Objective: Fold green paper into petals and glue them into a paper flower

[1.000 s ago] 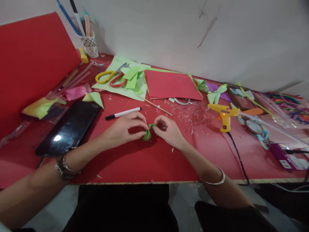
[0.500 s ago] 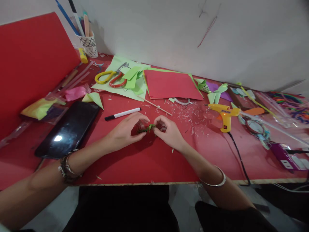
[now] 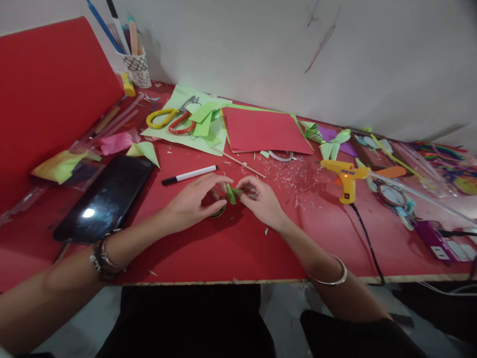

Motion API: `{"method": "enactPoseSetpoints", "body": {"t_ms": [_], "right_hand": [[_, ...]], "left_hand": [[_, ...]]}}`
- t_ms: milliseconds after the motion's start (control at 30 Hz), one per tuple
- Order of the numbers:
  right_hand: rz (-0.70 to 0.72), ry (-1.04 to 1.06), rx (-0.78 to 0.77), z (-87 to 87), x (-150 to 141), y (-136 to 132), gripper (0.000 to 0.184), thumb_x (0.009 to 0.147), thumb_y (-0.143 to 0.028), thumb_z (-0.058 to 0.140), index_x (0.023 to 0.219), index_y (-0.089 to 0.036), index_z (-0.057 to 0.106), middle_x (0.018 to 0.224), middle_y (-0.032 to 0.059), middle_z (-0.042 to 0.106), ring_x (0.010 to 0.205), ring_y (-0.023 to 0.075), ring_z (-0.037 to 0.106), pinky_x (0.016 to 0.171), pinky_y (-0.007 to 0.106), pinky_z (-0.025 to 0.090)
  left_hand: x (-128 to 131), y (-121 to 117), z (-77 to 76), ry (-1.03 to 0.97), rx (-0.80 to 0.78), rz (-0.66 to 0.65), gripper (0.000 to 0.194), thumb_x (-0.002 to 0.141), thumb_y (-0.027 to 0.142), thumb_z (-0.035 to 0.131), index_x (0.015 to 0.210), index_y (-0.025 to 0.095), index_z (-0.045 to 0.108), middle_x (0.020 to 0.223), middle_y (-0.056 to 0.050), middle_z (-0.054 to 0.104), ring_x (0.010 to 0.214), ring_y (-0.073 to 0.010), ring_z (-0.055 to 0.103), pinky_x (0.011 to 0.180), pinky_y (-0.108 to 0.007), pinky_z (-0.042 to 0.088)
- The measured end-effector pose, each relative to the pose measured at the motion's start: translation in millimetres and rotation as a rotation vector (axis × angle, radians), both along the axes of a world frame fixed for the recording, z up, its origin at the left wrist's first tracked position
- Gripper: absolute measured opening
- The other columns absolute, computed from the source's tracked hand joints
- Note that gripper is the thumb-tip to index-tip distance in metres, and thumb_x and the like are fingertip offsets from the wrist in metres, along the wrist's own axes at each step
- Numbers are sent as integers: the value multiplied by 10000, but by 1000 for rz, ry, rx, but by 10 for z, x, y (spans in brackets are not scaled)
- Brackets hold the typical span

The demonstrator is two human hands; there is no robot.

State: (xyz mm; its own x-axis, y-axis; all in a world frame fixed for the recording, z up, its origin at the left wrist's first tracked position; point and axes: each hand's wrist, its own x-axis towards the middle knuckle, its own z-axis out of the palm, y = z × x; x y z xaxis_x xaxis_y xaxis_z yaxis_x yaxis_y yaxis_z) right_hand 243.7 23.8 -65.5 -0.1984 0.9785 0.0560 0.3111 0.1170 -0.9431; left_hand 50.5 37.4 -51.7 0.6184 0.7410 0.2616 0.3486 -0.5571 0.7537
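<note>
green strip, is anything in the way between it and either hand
Nothing visible stands in the way: the right hand pinches the green strip, and the left hand is right beside it, though whether it touches is unclear. The marker lies beyond the left hand, not between.

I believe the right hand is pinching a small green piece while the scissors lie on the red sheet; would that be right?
Not quite: in the head view, the scissors lie on the pale green sheet, not the red sheet. The right hand is pinching the small green piece.
</note>
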Motion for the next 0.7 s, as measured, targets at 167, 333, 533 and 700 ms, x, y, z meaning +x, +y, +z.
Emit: {"method": "enactPoseSetpoints", "body": {"t_ms": [167, 333, 533, 700], "right_hand": [[49, 63, -1, -1, -8, 5, 118, 697, -112, 466, 780, -179, 516, 742, -13, 573, 688, 101, 555, 670, 261, 448], [98, 24, 109, 20, -16, -1, 153, 708, -90, 450, 777, -174, 557, 789, 7, 567, 737, 104, 543, 693, 262, 443], [84, 81, 134, 21, -41, -23, 141, 767, -160, 467, 881, -199, 541, 889, 24, 544, 829, 117, 550, 735, 276, 472], [-13, 42, 126, 27, -33, -45, 116, 826, -237, 455, 934, -212, 487, 871, 18, 523, 770, 108, 532, 652, 245, 469]], "left_hand": [[-11, 7, 9, -48, -29, 56, 385, 803, 182, 523, 1175, 228, 434, 933, -9, 521, 671, -80, 532, 675, -231, 476], [-10, 10, 16, -35, 24, 50, 235, 792, 256, 565, 1020, 204, 539, 893, -2, 531, 674, -88, 520, 682, -239, 459], [-13, 32, 84, -57, 105, 70, 118, 840, 225, 485, 784, 175, 576, 813, -3, 548, 757, -108, 529, 713, -237, 439], [-66, 74, 116, -89, 222, 312, 87, 820, 219, 510, 787, 167, 572, 819, -12, 549, 756, -117, 527, 684, -239, 439]]}}
